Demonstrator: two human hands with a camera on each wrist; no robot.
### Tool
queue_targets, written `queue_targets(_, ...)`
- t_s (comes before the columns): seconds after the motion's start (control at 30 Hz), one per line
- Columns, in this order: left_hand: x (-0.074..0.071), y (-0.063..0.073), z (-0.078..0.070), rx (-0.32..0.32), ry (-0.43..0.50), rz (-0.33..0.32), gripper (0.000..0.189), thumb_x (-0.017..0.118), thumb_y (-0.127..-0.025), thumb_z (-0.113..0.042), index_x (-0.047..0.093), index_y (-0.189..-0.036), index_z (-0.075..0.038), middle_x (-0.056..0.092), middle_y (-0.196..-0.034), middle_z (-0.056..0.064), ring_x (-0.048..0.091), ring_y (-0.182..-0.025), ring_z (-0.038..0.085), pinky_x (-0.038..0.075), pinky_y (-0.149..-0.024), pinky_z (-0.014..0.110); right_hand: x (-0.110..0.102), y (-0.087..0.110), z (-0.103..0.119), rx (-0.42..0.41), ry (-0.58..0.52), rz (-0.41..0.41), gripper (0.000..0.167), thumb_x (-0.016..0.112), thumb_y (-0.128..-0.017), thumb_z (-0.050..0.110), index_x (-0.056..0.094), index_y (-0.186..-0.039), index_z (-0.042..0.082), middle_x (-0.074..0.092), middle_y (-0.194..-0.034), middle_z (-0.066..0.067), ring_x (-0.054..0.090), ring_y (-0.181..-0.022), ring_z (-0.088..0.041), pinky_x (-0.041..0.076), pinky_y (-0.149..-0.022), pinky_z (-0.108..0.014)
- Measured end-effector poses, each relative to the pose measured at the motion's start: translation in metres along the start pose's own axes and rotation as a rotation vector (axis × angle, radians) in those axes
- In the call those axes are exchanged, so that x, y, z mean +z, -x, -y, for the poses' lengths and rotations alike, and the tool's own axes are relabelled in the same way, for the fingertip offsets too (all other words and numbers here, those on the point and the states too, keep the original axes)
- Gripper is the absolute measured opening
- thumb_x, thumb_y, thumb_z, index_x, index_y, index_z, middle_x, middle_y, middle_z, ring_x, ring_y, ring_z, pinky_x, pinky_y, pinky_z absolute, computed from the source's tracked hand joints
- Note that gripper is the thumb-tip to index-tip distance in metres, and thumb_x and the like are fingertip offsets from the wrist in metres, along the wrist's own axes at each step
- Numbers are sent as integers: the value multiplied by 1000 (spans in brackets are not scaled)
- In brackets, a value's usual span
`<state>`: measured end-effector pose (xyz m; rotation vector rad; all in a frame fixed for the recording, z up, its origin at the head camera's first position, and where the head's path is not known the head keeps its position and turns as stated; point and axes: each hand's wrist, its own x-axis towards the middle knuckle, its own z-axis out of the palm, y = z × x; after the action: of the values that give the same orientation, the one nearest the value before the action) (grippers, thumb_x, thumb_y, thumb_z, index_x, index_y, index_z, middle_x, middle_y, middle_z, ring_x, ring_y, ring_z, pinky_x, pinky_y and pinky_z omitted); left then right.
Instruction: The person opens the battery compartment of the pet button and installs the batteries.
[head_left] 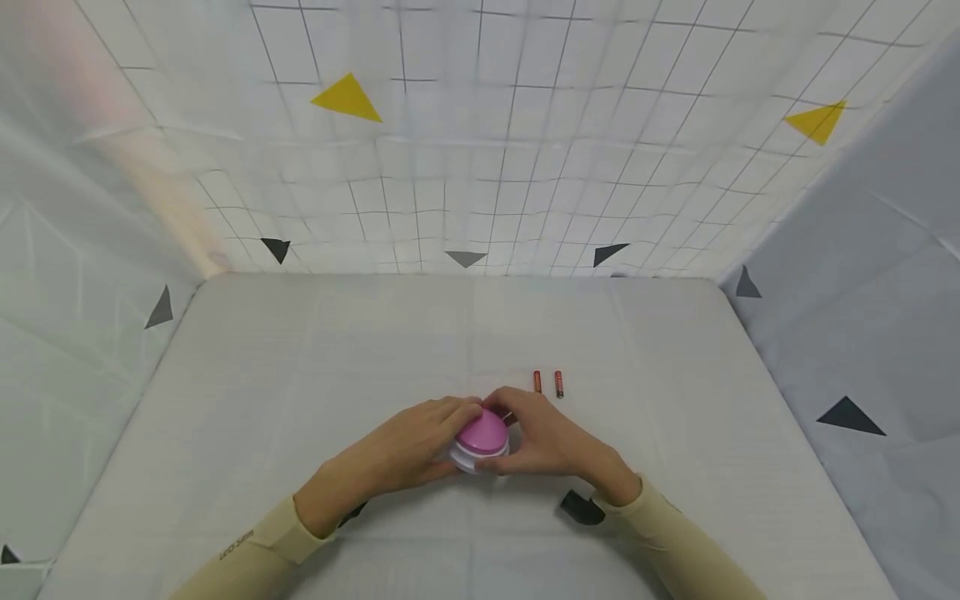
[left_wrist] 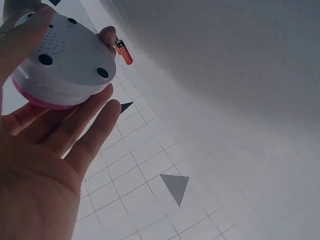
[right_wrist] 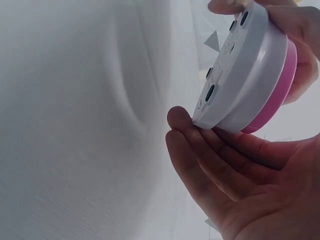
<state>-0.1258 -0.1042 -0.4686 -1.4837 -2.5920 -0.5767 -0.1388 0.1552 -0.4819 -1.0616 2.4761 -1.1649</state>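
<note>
Both hands hold a small round push-button device (head_left: 482, 432) with a pink domed top and a white base, just over the white table. My left hand (head_left: 415, 443) grips its left side; in the left wrist view the thumb lies over the base (left_wrist: 75, 65), the fingers by the pink edge. My right hand (head_left: 551, 437) holds the right side, thumb at the near edge and fingers at the far edge. Tilted in the right wrist view, the device (right_wrist: 250, 70) shows dark round feet on its underside. Small speaker holes show in the left wrist view.
Two red AAA-size batteries, a left one (head_left: 537, 381) and a right one (head_left: 558, 384), lie on the table (head_left: 360, 342) beyond the right hand. A dark piece (head_left: 582, 507) shows beside the right sleeve. A white gridded sheet (head_left: 487, 167) stands behind the table.
</note>
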Motion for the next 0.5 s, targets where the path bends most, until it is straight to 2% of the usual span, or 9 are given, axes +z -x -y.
queue_targets(0.3, -2, 0, -3, 0, -34, -4, 67, 87, -89, -26, 52, -142, -7, 66, -134, 6, 66, -123, 20, 58, -102, 35, -1, 2, 3, 40, -36, 20, 56, 86, -86, 50, 64, -128, 21, 68, -117, 16, 67, -106, -4, 59, -92, -28)
queue_targets(0.5, -2, -1, -4, 36, -54, -61, 63, 88, -88, -25, 54, -139, -8, 69, -129, 4, 69, -118, 19, 60, -98, 34, -2, 2, 5, 50, -43, 31, 52, 85, -88, 49, 65, -126, 21, 70, -115, 15, 68, -102, -4, 60, -90, -31)
